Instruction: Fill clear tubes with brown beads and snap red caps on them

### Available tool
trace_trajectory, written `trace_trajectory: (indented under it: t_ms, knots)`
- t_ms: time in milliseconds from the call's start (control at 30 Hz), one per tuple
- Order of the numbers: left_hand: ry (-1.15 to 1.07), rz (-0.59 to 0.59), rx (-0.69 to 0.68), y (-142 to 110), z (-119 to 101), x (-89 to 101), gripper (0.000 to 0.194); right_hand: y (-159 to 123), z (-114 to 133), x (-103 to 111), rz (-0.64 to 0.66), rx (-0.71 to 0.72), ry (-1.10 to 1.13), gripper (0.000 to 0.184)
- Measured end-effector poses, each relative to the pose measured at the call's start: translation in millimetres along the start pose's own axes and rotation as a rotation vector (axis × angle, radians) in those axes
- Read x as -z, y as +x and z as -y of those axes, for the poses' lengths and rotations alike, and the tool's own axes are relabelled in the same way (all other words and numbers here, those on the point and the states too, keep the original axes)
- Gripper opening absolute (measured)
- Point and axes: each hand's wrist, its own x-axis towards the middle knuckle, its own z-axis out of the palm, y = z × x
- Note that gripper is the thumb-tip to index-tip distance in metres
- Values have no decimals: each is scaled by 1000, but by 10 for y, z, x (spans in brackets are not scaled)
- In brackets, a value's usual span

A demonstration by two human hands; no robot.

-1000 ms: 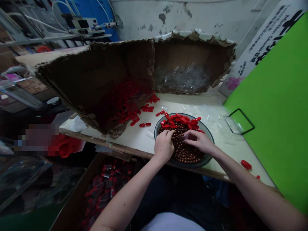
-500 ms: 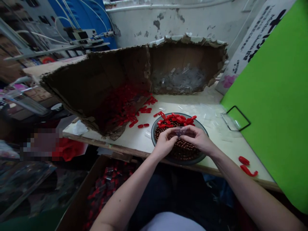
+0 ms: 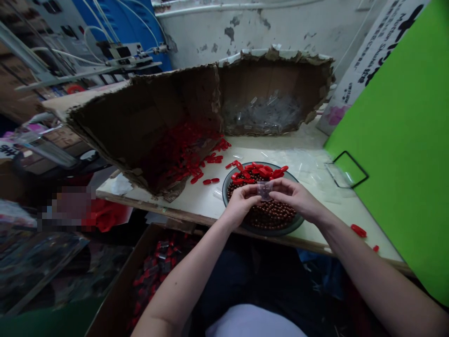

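Note:
Between my two hands is a small clear plastic case (image 3: 264,190), with a few dark spots showing through it. My left hand (image 3: 241,202) pinches its left side between thumb and fingers. The fingers of my right hand (image 3: 296,196) close on its right side. Both hands are over a grey bowl (image 3: 225,193) full of shiny brown beads (image 3: 271,216). Several red plastic pieces (image 3: 258,171) lie on the beads along the bowl's far side.
A torn cardboard box (image 3: 140,84) holds a heap of red pieces (image 3: 185,150) on the left and clear cases (image 3: 268,112) on the right. Below the table edge, a carton (image 3: 115,276) contains red-and-clear pieces. A green panel (image 3: 396,126) stands at the right.
The clear case now faces me more plainly between my fingers, and my right hand has shifted slightly right. The view has moved a little.

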Motion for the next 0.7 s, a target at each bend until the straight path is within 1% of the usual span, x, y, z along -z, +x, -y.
trace_trajectory:
  t_ms: [67, 133, 200, 233, 300, 367, 433, 500, 567, 633, 700]
  knots:
    - [89, 23, -13, -2, 21, 13, 33, 18, -26, 8, -5, 23, -22, 32]
    - [213, -29, -86, 16, 55, 60, 34, 37, -50, 88, 17, 48, -131, 29]
    - [345, -132, -198, 49, 100, 128, 34, 62, -73, 230, 54, 100, -407, 22]
    - [399, -178, -245, 69, 127, 161, 34, 78, -88, 304, 75, 132, -601, 19]
    - [476, -233, -294, 106, 180, 212, 32, 115, -133, 404, 131, 186, -997, 17]
    - [540, -256, -313, 129, 226, 232, 31, 154, -200, 390, 199, 208, -1273, 18]
    - [609, -259, -333, 133, 253, 227, 32, 187, -282, 268, 260, 230, -1396, 19]
    - [669, -245, -343, 122, 258, 215, 34, 209, -357, 110, 289, 262, -1410, 22]
    - [699, -238, -335, 105, 246, 213, 34, 218, -411, 7, 285, 278, -1319, 23]
    - [696, -230, -318, 95, 227, 221, 33, 213, -440, 2, 238, 251, -1134, 20]
    - [662, -231, -303, 93, 209, 230, 32, 195, -446, 73, 163, 180, -891, 15]
